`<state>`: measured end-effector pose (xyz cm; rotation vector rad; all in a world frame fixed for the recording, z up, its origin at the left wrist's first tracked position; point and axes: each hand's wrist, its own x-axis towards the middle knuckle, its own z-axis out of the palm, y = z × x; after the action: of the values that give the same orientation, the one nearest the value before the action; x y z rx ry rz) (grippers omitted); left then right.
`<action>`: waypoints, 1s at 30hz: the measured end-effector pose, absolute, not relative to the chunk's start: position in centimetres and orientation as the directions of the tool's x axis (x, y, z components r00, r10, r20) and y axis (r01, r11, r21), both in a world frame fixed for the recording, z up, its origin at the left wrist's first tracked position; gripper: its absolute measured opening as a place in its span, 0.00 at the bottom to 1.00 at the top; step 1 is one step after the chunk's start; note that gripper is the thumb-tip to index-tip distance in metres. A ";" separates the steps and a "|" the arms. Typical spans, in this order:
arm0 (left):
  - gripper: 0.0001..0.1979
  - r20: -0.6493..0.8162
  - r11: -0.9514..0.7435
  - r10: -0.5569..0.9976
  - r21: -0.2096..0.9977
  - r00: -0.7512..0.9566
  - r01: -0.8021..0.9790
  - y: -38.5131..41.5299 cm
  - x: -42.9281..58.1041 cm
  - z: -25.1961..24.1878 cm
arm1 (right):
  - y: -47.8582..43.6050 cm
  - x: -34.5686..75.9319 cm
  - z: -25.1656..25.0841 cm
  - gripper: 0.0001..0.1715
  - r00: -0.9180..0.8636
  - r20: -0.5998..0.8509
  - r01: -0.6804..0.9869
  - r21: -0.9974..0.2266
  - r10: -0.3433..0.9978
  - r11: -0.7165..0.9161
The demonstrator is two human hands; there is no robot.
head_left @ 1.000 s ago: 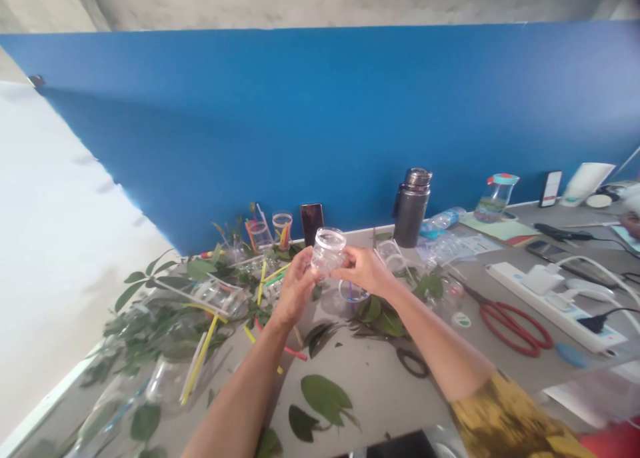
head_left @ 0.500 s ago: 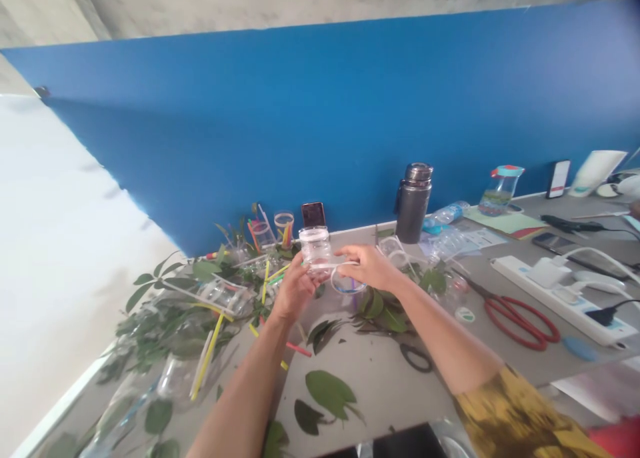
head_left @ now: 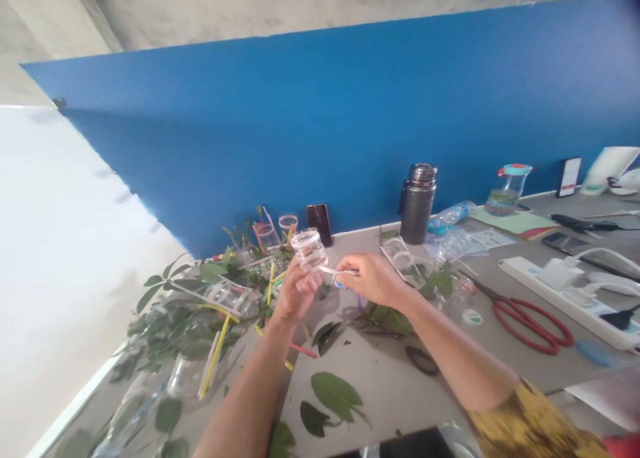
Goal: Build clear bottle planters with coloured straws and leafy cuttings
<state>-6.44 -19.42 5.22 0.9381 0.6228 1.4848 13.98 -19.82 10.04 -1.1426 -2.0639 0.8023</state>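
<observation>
My left hand (head_left: pixel 297 293) is closed around the lower part of a clear cut plastic bottle piece (head_left: pixel 309 245), which tilts to the left with its open, white-edged rim up. A strip of white tape (head_left: pixel 327 270) runs from the bottle piece to my right hand (head_left: pixel 373 279), whose thumb and fingers pinch the tape. A small curved bluish-white edge shows under the right fingers; I cannot make out the whole of it. On the table below lie green leaves (head_left: pixel 336 395) and a red straw (head_left: pixel 303 350).
Leafy twigs, plastic pieces and a yellow straw (head_left: pixel 213 365) crowd the left. A phone (head_left: pixel 319 225) leans on the blue partition (head_left: pixel 320 125) beside a dark thermos (head_left: pixel 419 205). Red-handled scissors (head_left: pixel 533 328) and a power strip (head_left: pixel 565 298) lie right.
The bottle piece has tilted left and shifted slightly that way in my left hand. The round loop below my right hand now shows much less. The view has shifted slightly.
</observation>
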 end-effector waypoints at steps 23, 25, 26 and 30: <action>0.32 0.401 -0.385 0.916 0.863 -0.019 -0.327 -19.0 -6.2 4.8 | -29.7 24.7 4.3 0.07 -0.393 -0.064 0.916 -0.117 0.917 0.384; 0.29 0.410 -0.391 0.912 0.869 0.000 -0.304 -18.9 -6.1 4.7 | -29.6 24.6 4.3 0.06 -0.388 -0.033 0.917 -0.115 0.921 0.382; 0.28 0.413 -0.393 0.911 0.872 0.007 -0.291 -18.9 -6.0 4.6 | -29.6 24.6 4.2 0.07 -0.385 -0.017 0.917 -0.117 0.923 0.381; 0.25 0.409 -0.392 0.912 0.881 0.011 -0.264 -18.8 -5.8 4.6 | -29.2 25.2 3.7 0.12 -0.401 0.013 0.902 -0.171 0.916 0.397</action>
<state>-5.77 -18.80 4.57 1.3274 0.7379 1.5635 25.19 -29.21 3.67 -1.6565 -2.5373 0.2078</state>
